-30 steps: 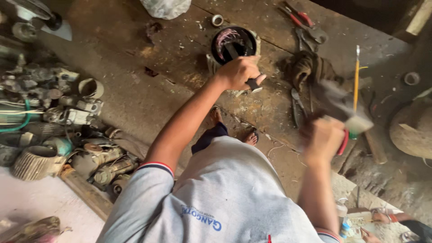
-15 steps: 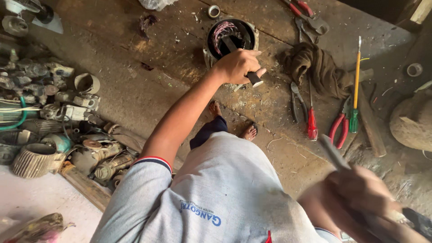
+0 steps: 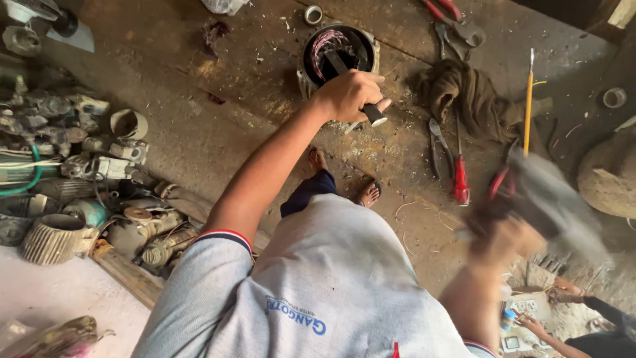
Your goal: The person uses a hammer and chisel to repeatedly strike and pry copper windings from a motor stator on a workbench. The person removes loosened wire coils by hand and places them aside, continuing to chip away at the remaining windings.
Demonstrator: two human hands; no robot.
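Here my left hand [image 3: 350, 94] grips a chisel [image 3: 354, 83] set inside the motor shell [image 3: 338, 56] holding copper windings [image 3: 322, 46], my right hand [image 3: 503, 238] closed around a blurred hammer [image 3: 553, 202].

Brown rag [image 3: 464, 93] bunched on the dirty floor [image 3: 199, 132]. Red-handled screwdriver [image 3: 460, 176] and grey pliers [image 3: 437, 142] lie just beside it. Yellow-handled tool [image 3: 528, 109] to the right of the rag. Red-handled pliers [image 3: 450, 16] near the top edge. Small ring [image 3: 313, 14] at top centre, another ring [image 3: 614, 97] far right. Heap of grey motor parts [image 3: 73, 172] at left, with a finned casing [image 3: 50, 238] and a wooden beam [image 3: 126, 272] beside it.
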